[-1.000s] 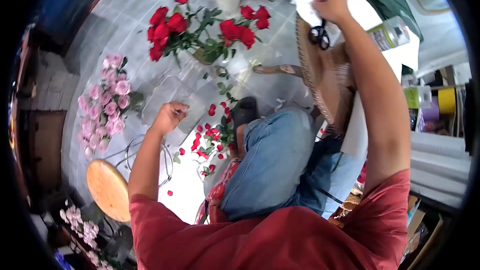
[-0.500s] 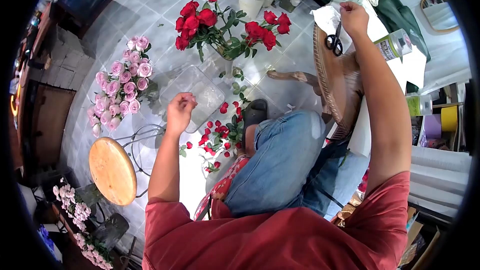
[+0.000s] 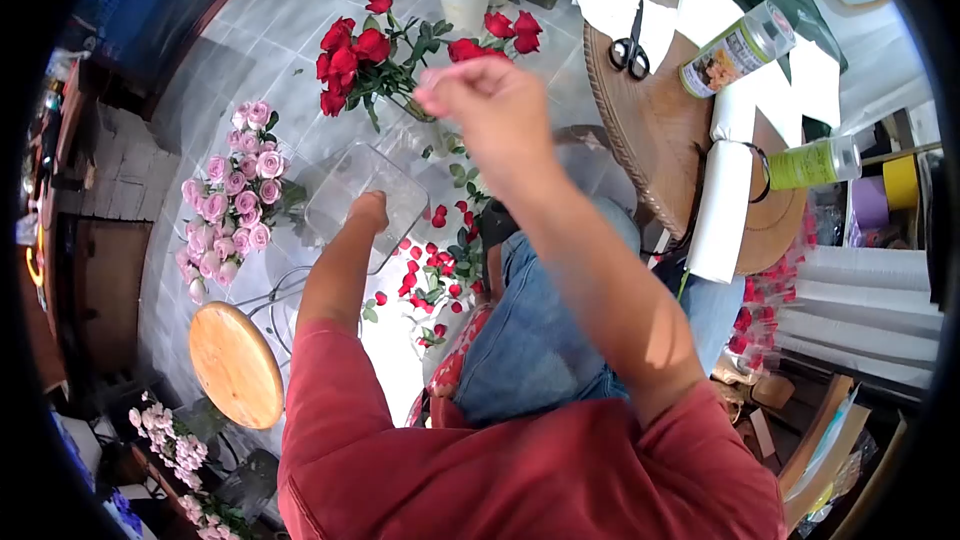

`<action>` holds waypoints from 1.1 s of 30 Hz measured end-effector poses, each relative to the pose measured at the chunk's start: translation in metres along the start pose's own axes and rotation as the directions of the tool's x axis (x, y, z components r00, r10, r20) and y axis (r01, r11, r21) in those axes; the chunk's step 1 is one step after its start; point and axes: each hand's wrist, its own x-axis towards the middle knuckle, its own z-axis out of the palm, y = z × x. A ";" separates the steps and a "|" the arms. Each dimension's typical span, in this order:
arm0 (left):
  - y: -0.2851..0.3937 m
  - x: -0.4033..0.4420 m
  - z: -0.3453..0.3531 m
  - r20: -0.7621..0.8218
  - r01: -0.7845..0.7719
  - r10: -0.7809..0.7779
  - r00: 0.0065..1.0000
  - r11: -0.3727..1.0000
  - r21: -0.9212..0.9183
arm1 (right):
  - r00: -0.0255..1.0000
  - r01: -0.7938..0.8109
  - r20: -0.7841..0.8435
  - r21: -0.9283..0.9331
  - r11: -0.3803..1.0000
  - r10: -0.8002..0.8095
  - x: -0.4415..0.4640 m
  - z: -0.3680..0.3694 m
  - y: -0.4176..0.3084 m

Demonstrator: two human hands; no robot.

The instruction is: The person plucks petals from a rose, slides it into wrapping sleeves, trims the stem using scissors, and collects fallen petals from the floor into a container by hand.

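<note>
My left hand (image 3: 369,210) reaches down over a clear plastic container (image 3: 405,190) on the floor; its fingers are hidden, so I cannot see whether it grips anything. Slightly blurred, my right hand (image 3: 492,110) is raised in front of the red roses (image 3: 350,52), its fingers curled in and thumb close to them. Anything between those fingers is too small to make out. Red petals and leaves (image 3: 430,278) lie scattered below the container. Black-handled scissors (image 3: 630,52) rest on white paper on the brown carved table (image 3: 640,120), apart from both hands.
Pink roses (image 3: 235,195) stand at the left, above a round wooden stool (image 3: 235,365). A white bucket (image 3: 466,8) holds more red roses. On the table's right side are a labelled spray can (image 3: 735,50), a green can (image 3: 812,164) and a white roll (image 3: 718,210).
My right hand has swung left from beside the scissors and paper to before the red roses. My left hand has lowered over the clear container. The view has shifted slightly.
</note>
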 end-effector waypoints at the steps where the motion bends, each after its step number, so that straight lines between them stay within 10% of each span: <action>1: -0.001 -0.002 0.006 0.027 -0.010 0.009 1.000 0.998 0.058 | 0.998 -0.063 0.005 0.055 0.997 0.062 -0.005 0.000 0.018; 7: 0.021 -0.018 0.004 0.065 0.062 -0.063 0.996 0.998 0.020 | 0.946 -0.289 -0.103 0.164 0.943 0.308 0.007 -0.011 0.110; 33: 0.018 0.005 0.028 0.092 -0.098 0.099 0.991 0.995 -0.015 | 0.951 -0.308 -0.015 -0.172 0.936 0.310 -0.005 -0.035 0.152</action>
